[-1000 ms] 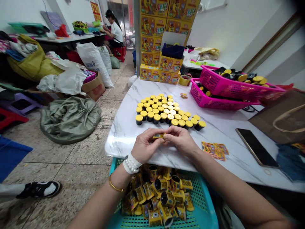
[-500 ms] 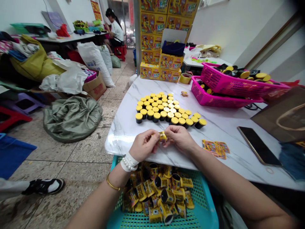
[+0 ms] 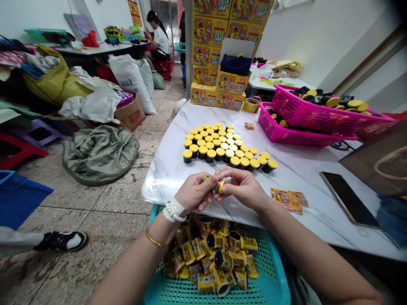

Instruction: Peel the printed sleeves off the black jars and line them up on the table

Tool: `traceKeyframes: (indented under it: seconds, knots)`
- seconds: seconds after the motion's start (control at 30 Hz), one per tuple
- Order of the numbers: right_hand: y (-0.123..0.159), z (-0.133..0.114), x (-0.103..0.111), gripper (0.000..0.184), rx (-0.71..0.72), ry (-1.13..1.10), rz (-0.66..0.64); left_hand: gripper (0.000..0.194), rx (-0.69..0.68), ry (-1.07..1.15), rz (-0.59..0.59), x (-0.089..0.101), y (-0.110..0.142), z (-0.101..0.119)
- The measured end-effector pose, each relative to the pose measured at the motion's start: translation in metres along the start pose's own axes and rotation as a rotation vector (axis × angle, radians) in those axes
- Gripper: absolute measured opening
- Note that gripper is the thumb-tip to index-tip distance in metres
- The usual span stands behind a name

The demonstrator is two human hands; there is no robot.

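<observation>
Over the front edge of the table, my left hand (image 3: 197,191) and my right hand (image 3: 240,186) meet with fingers pinched. Between them is a small yellow printed wrapper (image 3: 220,186), mostly covered by the fingers; whether it is flat or opened out I cannot tell. Just beyond, small black cups with yellow lids (image 3: 210,153) stand upright in close rows. Below my hands, a teal basket (image 3: 280,271) holds a heap of black cups in yellow printed wrappers (image 3: 219,258), lying at all angles. Flat printed packets (image 3: 290,200) lie near my right forearm.
Pink baskets (image 3: 305,135) of black and yellow parts are stacked at the right. A phone (image 3: 348,198) lies on the marble-patterned table (image 3: 165,169). Yellow cartons (image 3: 208,55) rise at the back. On the floor at left are a green sack (image 3: 101,154) and a shoe (image 3: 65,240); a person sits beyond.
My fingers have shifted on the wrapper, and its yellow end has turned downward between them. The view has swung slightly to the left. The lidded cups and the basket heap look the same.
</observation>
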State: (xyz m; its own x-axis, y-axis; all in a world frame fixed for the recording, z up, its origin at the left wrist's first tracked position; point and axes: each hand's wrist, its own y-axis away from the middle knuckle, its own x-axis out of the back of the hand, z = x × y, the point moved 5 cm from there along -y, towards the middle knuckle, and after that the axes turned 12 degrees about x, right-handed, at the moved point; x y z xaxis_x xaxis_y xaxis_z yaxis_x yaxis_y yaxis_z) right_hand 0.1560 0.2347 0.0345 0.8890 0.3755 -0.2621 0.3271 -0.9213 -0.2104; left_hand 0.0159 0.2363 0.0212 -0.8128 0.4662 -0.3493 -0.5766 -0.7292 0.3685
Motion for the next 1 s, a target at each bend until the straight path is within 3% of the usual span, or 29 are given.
traceKeyframes:
  seconds: [0.2, 0.37, 0.47, 0.67, 0.8, 0.9, 1.0]
  knots:
    - [0.002, -0.005, 0.001, 0.017, 0.099, -0.062, 0.051, 0.048, 0.046, 0.174, -0.063, -0.007, 0.001, -0.003]
    - [0.011, -0.002, -0.012, 0.018, 0.085, -0.089, -0.017, 0.046, 0.017, 0.210, 0.057, -0.008, 0.018, -0.005]
    - [0.030, 0.003, -0.023, 0.010, 0.097, -0.153, -0.014, 0.048, -0.010, 0.217, 0.014, -0.014, 0.031, -0.008]
    - [0.063, -0.006, -0.039, 0.021, 0.111, 0.026, -0.023, 0.050, 0.085, 0.145, 0.139, -0.021, 0.044, -0.032]
    - [0.076, -0.013, -0.042, 0.016, 0.197, 0.069, 0.010, 0.054, 0.080, 0.142, 0.067, -0.032, 0.048, -0.042]
    - [0.090, -0.002, -0.045, 0.013, 0.218, 0.035, 0.088, 0.048, 0.106, 0.065, -0.002, -0.038, 0.052, -0.055]
    - [0.101, 0.011, -0.047, 0.006, 0.192, 0.045, 0.106, 0.044, 0.184, 0.024, 0.051, -0.036, 0.053, -0.078]
